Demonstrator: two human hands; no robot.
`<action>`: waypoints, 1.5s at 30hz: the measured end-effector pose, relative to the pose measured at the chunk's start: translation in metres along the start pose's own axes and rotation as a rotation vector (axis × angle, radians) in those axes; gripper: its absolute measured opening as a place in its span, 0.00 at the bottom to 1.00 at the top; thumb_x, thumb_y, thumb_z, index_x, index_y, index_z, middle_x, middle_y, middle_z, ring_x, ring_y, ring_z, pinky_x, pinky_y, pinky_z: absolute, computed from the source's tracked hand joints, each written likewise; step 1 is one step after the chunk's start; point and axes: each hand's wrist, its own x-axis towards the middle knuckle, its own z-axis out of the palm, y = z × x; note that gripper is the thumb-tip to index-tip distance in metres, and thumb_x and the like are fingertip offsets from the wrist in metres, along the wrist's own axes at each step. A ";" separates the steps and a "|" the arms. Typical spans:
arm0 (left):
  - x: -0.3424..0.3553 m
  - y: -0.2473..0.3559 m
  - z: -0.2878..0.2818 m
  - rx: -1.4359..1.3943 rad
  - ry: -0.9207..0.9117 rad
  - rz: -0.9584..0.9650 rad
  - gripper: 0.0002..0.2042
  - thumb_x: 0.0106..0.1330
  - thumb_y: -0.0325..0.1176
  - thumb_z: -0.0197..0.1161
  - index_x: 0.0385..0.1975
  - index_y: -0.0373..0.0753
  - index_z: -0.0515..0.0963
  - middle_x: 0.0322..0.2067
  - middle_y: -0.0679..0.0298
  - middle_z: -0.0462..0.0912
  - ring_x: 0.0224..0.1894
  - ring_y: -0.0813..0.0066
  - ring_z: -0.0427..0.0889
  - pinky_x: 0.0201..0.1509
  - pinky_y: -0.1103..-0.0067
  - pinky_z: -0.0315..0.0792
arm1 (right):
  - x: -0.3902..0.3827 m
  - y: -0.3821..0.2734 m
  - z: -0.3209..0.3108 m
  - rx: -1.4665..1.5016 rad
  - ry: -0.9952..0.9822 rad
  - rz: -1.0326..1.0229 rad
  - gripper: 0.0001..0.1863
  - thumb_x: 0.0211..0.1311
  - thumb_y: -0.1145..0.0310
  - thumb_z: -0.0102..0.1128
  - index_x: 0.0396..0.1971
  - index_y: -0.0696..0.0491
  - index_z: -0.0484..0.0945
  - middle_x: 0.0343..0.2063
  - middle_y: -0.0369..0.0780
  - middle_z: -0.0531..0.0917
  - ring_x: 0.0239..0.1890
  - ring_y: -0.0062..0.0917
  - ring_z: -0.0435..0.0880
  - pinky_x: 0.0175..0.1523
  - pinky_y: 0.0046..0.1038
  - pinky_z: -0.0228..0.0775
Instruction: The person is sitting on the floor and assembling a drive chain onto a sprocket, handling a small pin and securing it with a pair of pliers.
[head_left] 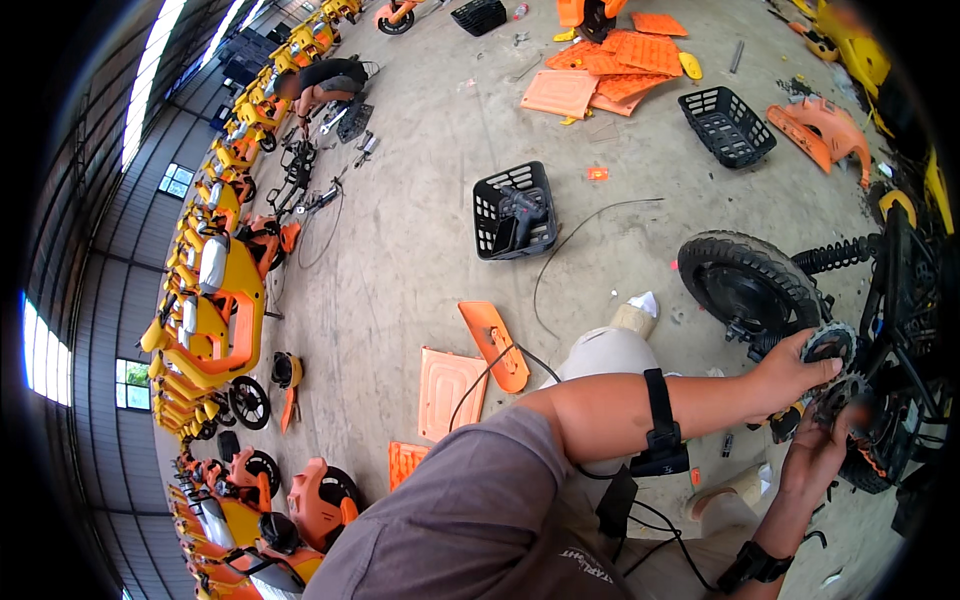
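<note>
At the far right, my left hand (785,382) is closed on a round toothed sprocket (838,334), with its thumb lying across the disc. Just below it my right hand (812,465) has its fingers bent against a second toothed part (846,388); what those fingertips grip is partly hidden and blurred. Both hands are beside the dark frame (905,300) of a partly stripped scooter. Its black wheel (745,285) with a knobbly tyre lies to the left of the frame, and a coil-spring shock absorber (835,255) runs between them.
A black crate (484,215) holding a cordless drill (522,212) stands ahead, near a loose cable (548,270). Orange panels (455,392) lie left of my knee, with more (630,65) farther off. Another person (325,85) bends over parts beside rows of yellow-orange scooters (215,320).
</note>
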 end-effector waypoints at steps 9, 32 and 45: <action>0.000 0.002 -0.001 0.037 0.009 0.002 0.16 0.66 0.30 0.61 0.53 0.36 0.71 0.45 0.67 0.78 0.46 0.82 0.74 0.53 0.81 0.70 | 0.004 0.003 -0.005 0.019 -0.026 -0.012 0.18 0.69 0.70 0.50 0.57 0.56 0.65 0.56 0.42 0.73 0.57 0.27 0.73 0.60 0.31 0.70; 0.001 0.002 -0.001 0.034 0.006 -0.008 0.16 0.67 0.30 0.61 0.52 0.36 0.71 0.43 0.67 0.78 0.45 0.82 0.74 0.52 0.81 0.70 | 0.005 0.002 -0.002 0.030 -0.006 -0.001 0.18 0.69 0.69 0.49 0.56 0.56 0.67 0.55 0.42 0.74 0.56 0.27 0.75 0.59 0.31 0.71; 0.001 0.001 -0.001 0.031 -0.002 -0.016 0.17 0.66 0.29 0.60 0.53 0.35 0.71 0.45 0.66 0.78 0.47 0.81 0.74 0.54 0.80 0.69 | 0.003 0.002 0.000 0.029 -0.010 0.001 0.18 0.69 0.69 0.50 0.57 0.57 0.67 0.56 0.42 0.73 0.56 0.26 0.74 0.59 0.31 0.71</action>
